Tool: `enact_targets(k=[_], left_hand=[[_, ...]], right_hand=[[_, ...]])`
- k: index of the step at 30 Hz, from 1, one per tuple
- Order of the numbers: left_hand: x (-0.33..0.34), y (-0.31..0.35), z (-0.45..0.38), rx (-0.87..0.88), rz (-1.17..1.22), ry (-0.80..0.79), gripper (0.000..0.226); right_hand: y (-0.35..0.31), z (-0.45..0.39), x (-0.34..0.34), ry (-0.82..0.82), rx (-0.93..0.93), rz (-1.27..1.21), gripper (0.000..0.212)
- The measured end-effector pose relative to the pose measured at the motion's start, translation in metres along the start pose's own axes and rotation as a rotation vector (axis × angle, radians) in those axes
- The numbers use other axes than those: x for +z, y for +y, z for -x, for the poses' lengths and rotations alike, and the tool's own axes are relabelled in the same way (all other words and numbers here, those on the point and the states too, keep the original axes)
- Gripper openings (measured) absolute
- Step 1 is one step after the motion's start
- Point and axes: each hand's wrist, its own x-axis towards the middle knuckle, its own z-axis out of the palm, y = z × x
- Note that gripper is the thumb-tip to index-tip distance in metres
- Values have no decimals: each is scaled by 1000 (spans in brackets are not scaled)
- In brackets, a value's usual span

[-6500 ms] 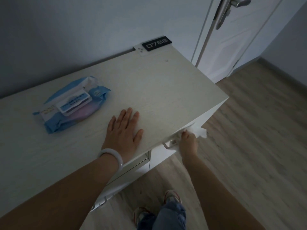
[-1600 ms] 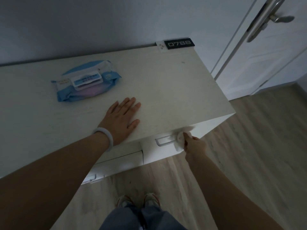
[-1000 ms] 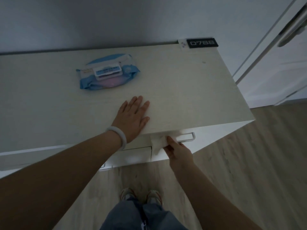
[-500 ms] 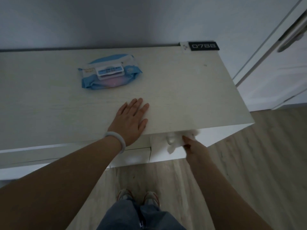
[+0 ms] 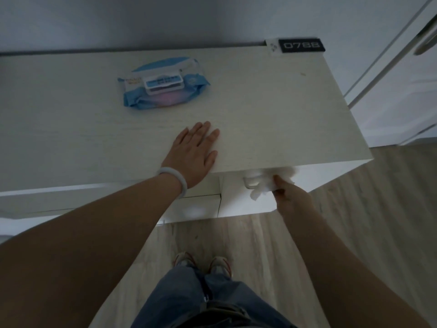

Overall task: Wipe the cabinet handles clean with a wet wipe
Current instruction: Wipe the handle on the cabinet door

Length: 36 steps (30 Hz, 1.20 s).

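Our left hand (image 5: 192, 153) lies flat, fingers spread, palm down on the cabinet (image 5: 272, 110) top near its front edge, w/ a pale bangle (image 5: 176, 177) at the wrist. Our right hand (image 5: 289, 195) is below the top's front lip, fingers closed round a bunched white wipe (image 5: 263, 185) pressed vs the drawer handle (image 5: 249, 182); only the handle's left end shows, rest is under the wipe. Part of the wipe hangs just below the handle, another bit pokes out to the right under the lip. Wipe pack (image 5: 163, 85), blue, lid shut, sits on the top well behind the left hand. A black tag (image 5: 301, 45) reading 0788 is at the back right corner. Door (image 5: 402, 91) to the right, wood floor (image 5: 366, 221) below, our shoes (image 5: 203, 263) near the cabinet front.
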Motion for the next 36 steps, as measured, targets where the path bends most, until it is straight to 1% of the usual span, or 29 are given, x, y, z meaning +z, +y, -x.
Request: enact_targets(k=[4, 7, 9, 11, 13, 17, 20, 22, 25, 28, 30, 32, 34, 36], left_hand=[[-1, 1, 1, 0, 3, 3, 63], [-2, 1, 1, 3, 9, 3, 63], [-2, 1, 2, 4, 1, 1, 64], [-2, 0, 2, 2, 2, 8, 63], [-1, 1, 2, 0, 0, 12, 62], [1, 0, 1, 2, -3, 7, 61], [2, -2, 0, 7, -3, 1, 61], [2, -2, 0, 5, -5, 5, 61], [2, -2, 1, 4, -10, 4, 61], [1, -1, 1, 1, -14, 9, 62], [1, 0, 1, 2, -10, 12, 61], [1, 0, 1, 3, -3, 17, 60], [1, 0, 0, 3, 1, 23, 60], [1, 0, 0, 3, 2, 24, 60]], right_hand=[[30, 24, 24, -37, 53, 125, 14], [21, 21, 19, -16, 70, 88, 18], [4, 5, 5, -4, 29, 52, 16], [-2, -1, -2, 7, 1, 95, 14], [9, 7, 4, 15, -5, 122, 14], [33, 23, 22, -41, 28, 152, 14], [16, 13, 7, 18, -13, 143, 18], [2, 4, -4, 23, -63, 89, 18], [8, 7, -1, 4, -84, 63, 9], [32, 17, 11, -43, 21, 80, 10], [30, 15, 9, -69, 79, 33, 19], [14, 7, -1, -54, 42, -10, 27], [2, 1, -7, -40, -33, -8, 27], [3, 3, -4, -6, -61, 15, 25]])
